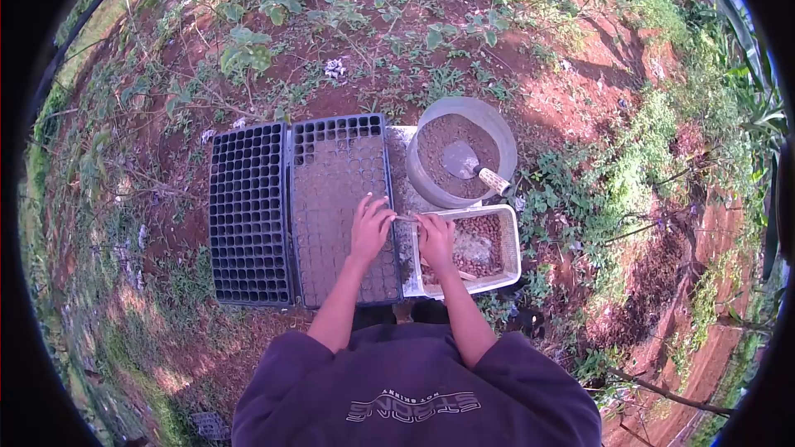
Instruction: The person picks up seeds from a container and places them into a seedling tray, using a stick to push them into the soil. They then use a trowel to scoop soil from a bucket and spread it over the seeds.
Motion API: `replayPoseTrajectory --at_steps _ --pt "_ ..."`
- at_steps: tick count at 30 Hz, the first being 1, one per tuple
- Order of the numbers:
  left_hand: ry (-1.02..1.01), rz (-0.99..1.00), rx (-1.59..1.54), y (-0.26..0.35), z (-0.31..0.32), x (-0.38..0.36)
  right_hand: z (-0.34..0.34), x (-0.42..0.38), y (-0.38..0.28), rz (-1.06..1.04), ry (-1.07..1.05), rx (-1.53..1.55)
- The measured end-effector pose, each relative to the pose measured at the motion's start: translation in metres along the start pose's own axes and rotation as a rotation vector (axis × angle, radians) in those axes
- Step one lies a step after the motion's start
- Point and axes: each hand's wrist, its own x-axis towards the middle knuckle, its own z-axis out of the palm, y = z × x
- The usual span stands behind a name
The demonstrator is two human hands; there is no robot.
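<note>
My left hand [370, 230] is over a black seedling tray [344, 257] whose cells are mostly filled with brown soil. Its thumb and a finger close on one end of a thin, stick-like piece [406, 218], while the other fingers are raised. The piece's other end is pinched in my right hand [436, 242], which is over the left edge of a pale rectangular tub [515, 252]. Reddish-brown seeds or nuts [489, 232] lie in that tub, with a greyish patch among them. What the thin piece is, I cannot make out.
Left of the filled tray lies a second black seedling tray [248, 215] with bare cells. A round translucent bucket [507, 136] of soil stands behind the tub, holding a trowel [493, 180] with a light handle. Weeds and reddish earth surround everything.
</note>
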Motion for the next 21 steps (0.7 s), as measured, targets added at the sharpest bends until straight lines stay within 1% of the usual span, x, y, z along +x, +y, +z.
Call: replayPoseTrajectory --at_steps 5,7,8,9,11,12,13,14,15,17,19,21 --pt "-0.017 -0.031 -0.029 0.037 0.034 -0.029 -0.039 -0.033 0.03 -0.005 -0.045 -0.053" --pt "0.035 -0.055 -0.075 0.046 0.043 -0.035 -0.053 -0.04 0.037 0.014 -0.037 -0.08" --pt "0.055 -0.099 -0.097 0.053 0.043 -0.037 -0.06 -0.042 0.039 0.023 -0.061 -0.108" --pt "0.066 -0.101 -0.095 0.057 0.044 -0.041 -0.066 -0.042 0.041 0.011 -0.062 -0.106" --pt "0.127 -0.172 -0.076 0.061 0.041 -0.051 -0.078 -0.04 0.038 0.035 -0.133 -0.139" --pt "0.151 -0.209 -0.061 0.063 0.04 -0.056 -0.083 -0.039 0.033 0.022 -0.134 -0.131" --pt "0.165 -0.207 -0.052 0.065 0.038 -0.059 -0.086 -0.037 0.028 0.064 -0.158 -0.049" --pt "0.192 -0.258 -0.062 0.067 0.035 -0.063 -0.088 -0.033 0.024 0.106 -0.183 0.033" --pt "0.214 -0.31 -0.073 0.067 0.032 -0.066 -0.086 -0.03 0.02 0.098 -0.182 0.04" --pt "0.234 -0.32 -0.066 0.064 0.024 -0.073 -0.082 -0.023 0.008 0.281 -0.223 0.556" --pt "0.285 -0.307 -0.11 0.055 0.015 -0.072 -0.078 -0.018 -0.01 0.241 -0.217 0.585" --pt "0.306 -0.312 -0.129 0.046 0.003 -0.069 -0.068 -0.015 -0.029 0.22 -0.146 0.699"
